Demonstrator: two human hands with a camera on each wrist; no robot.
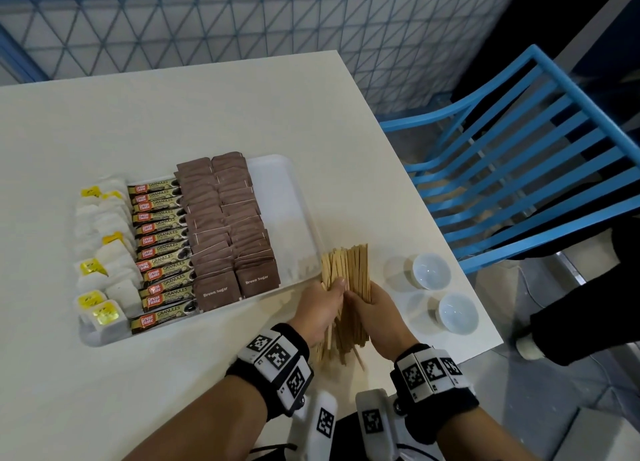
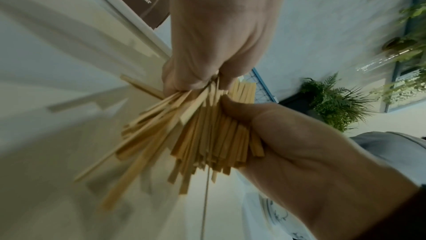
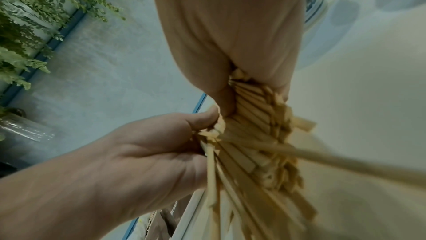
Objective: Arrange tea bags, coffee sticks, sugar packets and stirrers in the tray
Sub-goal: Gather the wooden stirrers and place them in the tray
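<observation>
Both hands grip one thick bundle of wooden stirrers just off the tray's near right corner, held a little above the table. My left hand wraps its left side and my right hand its right side. Close up, the stirrers fan out unevenly below the left hand; the right hand clamps the stirrers too. The white tray holds tea bags at left, coffee sticks, then brown sugar packets. Its right strip is bare.
Two small white cups stand to the right of my hands near the table's right edge. A blue slatted chair sits beyond that edge. A person's dark sleeve shows at far right.
</observation>
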